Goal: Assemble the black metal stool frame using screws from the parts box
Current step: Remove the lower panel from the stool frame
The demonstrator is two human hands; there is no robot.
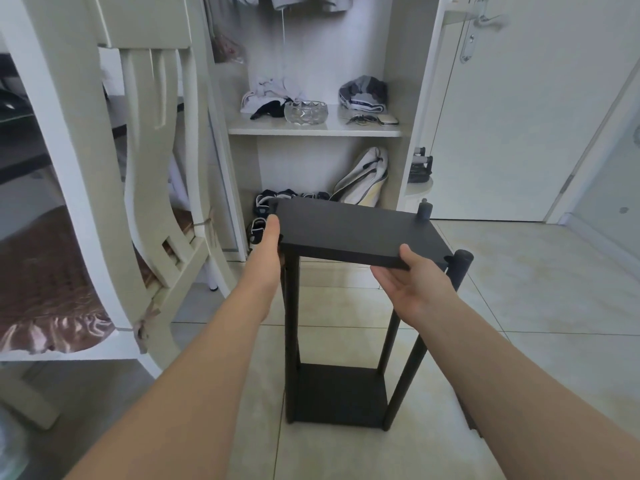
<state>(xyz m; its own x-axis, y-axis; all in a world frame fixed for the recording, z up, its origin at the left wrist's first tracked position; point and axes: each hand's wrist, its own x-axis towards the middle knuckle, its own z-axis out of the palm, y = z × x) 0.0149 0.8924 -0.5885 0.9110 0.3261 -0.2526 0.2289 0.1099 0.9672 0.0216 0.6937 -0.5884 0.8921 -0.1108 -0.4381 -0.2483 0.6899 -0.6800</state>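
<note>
A black stool frame stands upright on the tiled floor in front of me, with round black legs (pixel 405 372) and a low black shelf (pixel 341 396) near the floor. A flat black top panel (pixel 349 230) sits tilted at the top of the legs. My left hand (pixel 270 237) grips its left edge, thumb on top. My right hand (pixel 412 275) holds the near right edge, thumb on top and fingers underneath. Two leg ends (pixel 462 258) stick up past the panel on the right. No parts box or screws are in view.
A cream chair (pixel 149 188) with a brown cushion stands close on the left. An open wardrobe (pixel 311 129) behind holds clothes, a glass bowl (pixel 305 111) and shoes. A white door (pixel 512 109) is at the right. Tiled floor (pixel 536 289) spreads around the frame.
</note>
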